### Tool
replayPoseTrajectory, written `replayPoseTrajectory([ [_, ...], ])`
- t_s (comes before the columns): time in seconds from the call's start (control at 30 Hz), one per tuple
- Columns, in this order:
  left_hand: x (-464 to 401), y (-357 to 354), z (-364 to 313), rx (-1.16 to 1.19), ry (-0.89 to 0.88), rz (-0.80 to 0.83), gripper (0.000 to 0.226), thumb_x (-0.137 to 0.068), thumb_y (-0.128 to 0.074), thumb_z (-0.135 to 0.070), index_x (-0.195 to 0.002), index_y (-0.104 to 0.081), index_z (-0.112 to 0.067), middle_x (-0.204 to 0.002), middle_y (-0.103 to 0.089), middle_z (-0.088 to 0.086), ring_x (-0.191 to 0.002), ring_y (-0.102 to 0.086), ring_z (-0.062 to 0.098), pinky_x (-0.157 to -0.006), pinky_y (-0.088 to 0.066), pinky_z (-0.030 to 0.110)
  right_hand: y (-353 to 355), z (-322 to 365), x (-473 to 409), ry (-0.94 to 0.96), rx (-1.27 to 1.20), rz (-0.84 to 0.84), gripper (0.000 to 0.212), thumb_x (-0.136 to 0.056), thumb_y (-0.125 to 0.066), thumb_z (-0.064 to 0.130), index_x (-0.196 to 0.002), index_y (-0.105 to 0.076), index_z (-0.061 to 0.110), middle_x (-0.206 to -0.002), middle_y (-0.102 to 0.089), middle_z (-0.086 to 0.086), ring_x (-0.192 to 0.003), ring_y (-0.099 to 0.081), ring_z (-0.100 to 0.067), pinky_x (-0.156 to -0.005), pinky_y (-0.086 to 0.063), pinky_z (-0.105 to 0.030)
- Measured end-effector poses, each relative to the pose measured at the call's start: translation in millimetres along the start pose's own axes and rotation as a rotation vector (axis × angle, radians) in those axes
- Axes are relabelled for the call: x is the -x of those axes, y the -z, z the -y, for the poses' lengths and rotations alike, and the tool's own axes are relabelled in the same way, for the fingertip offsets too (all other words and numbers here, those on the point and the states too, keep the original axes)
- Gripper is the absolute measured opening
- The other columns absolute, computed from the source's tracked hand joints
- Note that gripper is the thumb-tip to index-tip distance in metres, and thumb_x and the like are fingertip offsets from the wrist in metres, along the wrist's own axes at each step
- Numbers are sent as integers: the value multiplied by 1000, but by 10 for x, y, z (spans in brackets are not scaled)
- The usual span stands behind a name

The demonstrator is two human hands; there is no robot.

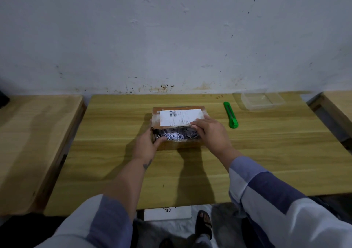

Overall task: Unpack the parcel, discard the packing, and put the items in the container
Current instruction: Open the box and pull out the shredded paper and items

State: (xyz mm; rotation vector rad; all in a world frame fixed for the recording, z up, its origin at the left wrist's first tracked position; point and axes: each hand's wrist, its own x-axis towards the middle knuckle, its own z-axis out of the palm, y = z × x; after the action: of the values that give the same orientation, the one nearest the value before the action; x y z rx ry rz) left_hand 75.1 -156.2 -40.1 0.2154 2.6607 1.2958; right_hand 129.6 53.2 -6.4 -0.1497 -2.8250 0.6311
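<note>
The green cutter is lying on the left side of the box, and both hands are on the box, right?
Not quite. In the head view the green cutter lies to the right of the box. Both hands, left and right, are indeed on it.

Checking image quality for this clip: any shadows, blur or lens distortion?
Head view: both arms cast dark shadows on the table toward the camera; wide-angle bending curves the table edges; the clear container looks soft; the parcel label is too blurred to read.
</note>
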Motion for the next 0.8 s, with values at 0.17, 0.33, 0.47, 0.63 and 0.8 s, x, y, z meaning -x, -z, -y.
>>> replayPoseTrajectory([
  [0.17,-2,13,-16,-8,-2,-7,64,-90,-54,-48,-146,-36,-24,-131,-59,2,-115,-57,25,-78,-40,28,18,-38,15,54,39,-29,23,-90,-59,27,-103,-72,13,-104,-74,-11,-109,-63,-35,-90,-52,-43],
  [0.33,-2,29,-32,-18,-12,6,62,-87,-64,-40,-142,-43,-18,-130,-61,4,-119,-56,24,-85,-41,26,3,-50,-15,125,46,-102,22,-92,-56,26,-97,-72,11,-93,-74,-7,-90,-66,-29,-76,-54,-37],
  [0.47,3,39,-51,38,-3,47,63,-86,-67,-33,-141,-43,-10,-134,-57,9,-126,-51,25,-94,-37,25,48,-58,-91,104,35,-151,22,-92,-56,25,-94,-72,11,-85,-73,-9,-82,-65,-30,-68,-51,-34],
  [0.63,1,27,-4,26,-4,56,74,-87,-64,-37,-148,-29,-15,-146,-45,9,-133,-43,26,-107,-37,35,132,-35,-178,100,27,-101,27,-93,-55,30,-109,-69,13,-98,-71,-9,-101,-61,-29,-82,-53,-40],
  [0.8,-15,65,-229,-29,-124,-38,83,-90,-55,-49,-152,-3,-33,-159,-14,-8,-137,-27,12,-105,-35,42,102,-26,-199,103,-12,-248,29,-88,-62,29,-111,-67,12,-105,-67,-9,-105,-57,-28,-88,-48,-36],
])
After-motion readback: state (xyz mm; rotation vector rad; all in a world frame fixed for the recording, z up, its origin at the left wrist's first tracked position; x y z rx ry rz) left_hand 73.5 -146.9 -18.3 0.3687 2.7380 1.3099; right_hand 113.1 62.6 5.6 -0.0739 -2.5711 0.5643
